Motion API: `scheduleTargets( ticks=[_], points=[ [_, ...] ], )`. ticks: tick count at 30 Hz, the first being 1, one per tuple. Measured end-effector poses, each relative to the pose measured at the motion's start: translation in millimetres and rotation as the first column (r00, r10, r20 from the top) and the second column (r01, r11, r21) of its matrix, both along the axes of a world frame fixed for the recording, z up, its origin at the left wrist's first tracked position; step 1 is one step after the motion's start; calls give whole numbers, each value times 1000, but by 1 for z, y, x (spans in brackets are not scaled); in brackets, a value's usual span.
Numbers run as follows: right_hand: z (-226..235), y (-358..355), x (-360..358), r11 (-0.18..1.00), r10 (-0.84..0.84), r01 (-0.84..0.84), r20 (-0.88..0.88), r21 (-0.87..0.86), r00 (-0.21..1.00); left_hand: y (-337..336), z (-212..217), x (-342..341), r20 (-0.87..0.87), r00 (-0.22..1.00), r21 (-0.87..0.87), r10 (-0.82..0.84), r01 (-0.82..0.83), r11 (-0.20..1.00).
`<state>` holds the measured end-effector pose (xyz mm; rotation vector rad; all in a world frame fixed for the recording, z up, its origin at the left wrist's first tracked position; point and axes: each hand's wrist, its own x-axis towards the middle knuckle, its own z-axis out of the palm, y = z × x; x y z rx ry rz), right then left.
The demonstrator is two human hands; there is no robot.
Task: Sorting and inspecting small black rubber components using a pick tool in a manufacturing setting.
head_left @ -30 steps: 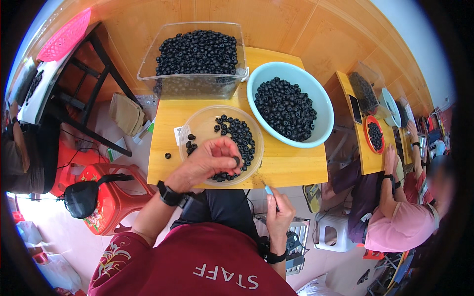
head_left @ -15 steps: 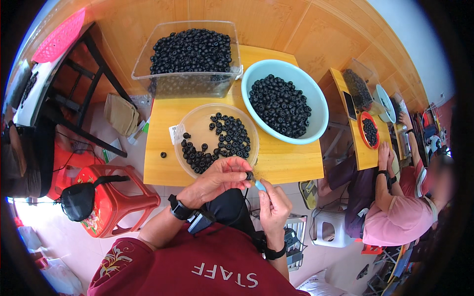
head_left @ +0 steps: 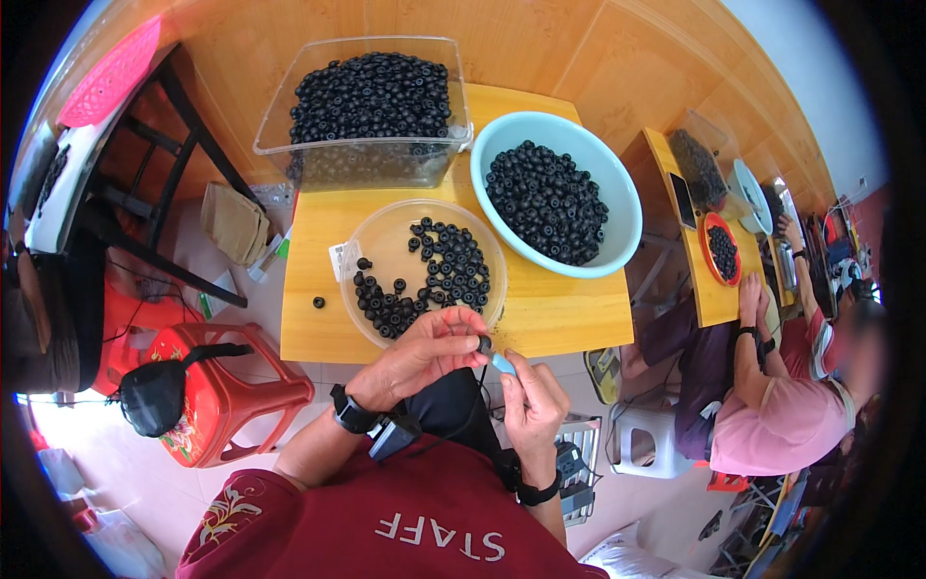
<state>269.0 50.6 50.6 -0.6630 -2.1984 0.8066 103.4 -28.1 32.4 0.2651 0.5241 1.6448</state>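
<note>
Between the thumb and fingers of my left hand [head_left: 424, 352] is a small black ring-like part [head_left: 484, 344]. My right hand [head_left: 536, 400] is closed around a small tool with a light blue handle [head_left: 503, 364]. The tool's tip meets the black part; its exact shape is too small to make out. Both hands are at the table's front edge, just below a shallow round translucent tray [head_left: 381, 246]. Many similar black parts [head_left: 458, 265] lie in that tray, and a single loose one [head_left: 318, 302] sits on the table to its left.
On the yellow table [head_left: 569, 323] stand a clear bin [head_left: 362, 147] and a light blue basin [head_left: 627, 207], both holding black parts. A red stool [head_left: 236, 396] bearing a black pouch [head_left: 154, 396] is at left. A person in pink [head_left: 781, 429] works at another table at right.
The tool's handle has shifted slightly left and now points more directly at the black part, which looks slightly turned. Both hands keep nearly the same place and grip.
</note>
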Motion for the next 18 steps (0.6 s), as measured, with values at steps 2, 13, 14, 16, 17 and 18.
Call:
scheduleTargets(
  ticks=[2, 13, 14, 16, 17, 18],
  points=[
    [-2, 0, 0, 1000, -4, 5, -6, 10, 1000, -1, -1, 1, 29, 1000, -12, 5, -5, 1000],
    [-44, 33, 25, 968, -252, 252, 110, 16, 961, -10, 9, 6, -18, 989, 24, -146, 147, 989],
    [-41, 32, 26, 965, -260, 261, 87, -1, 962, -8, 4, 5, 20, 993, 19, -114, 114, 993],
    [-34, 29, 28, 963, -265, 267, 64, -21, 962, -6, 0, 4, 58, 995, 12, -79, 78, 997],
    [-30, 26, 27, 968, -246, 249, 84, -24, 966, -6, 0, 3, 94, 993, 29, -77, 75, 997],
    [-29, 23, 26, 973, -226, 230, 103, -27, 969, -6, 0, 3, 129, 989, 46, -77, 71, 996]
  ],
)
